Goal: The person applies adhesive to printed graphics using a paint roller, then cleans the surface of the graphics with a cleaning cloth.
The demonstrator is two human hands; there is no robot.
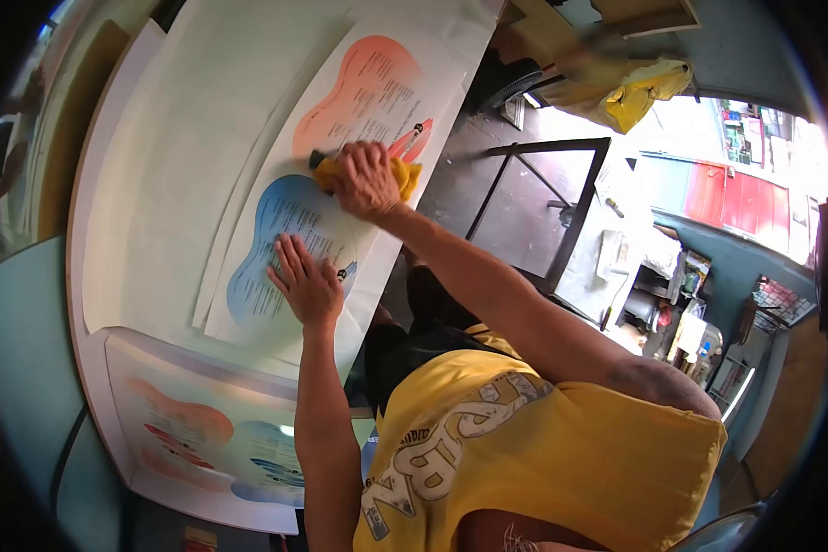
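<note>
My left hand (309,287) lies flat with fingers outstretched on a printed sheet (225,317), over its blue rounded shape. My right hand (368,180) is closed over a bunched yellow cloth (405,175), pressed onto the same sheet between the blue and the orange-red shapes. A dark green bit sticks out at the cloth's left end. Small lines of text and red pointed shapes show on the print. Beneath this sheet, a larger pale sheet (170,175) covers the worktable.
Another print with orange and blue shapes (221,437) sits at the table's lower left end. Beyond the table's right edge stand a dark metal frame (594,184) and a white-topped surface (584,262). A yellow bag (639,97) hangs at the upper right, with cluttered shelves (695,304) below.
</note>
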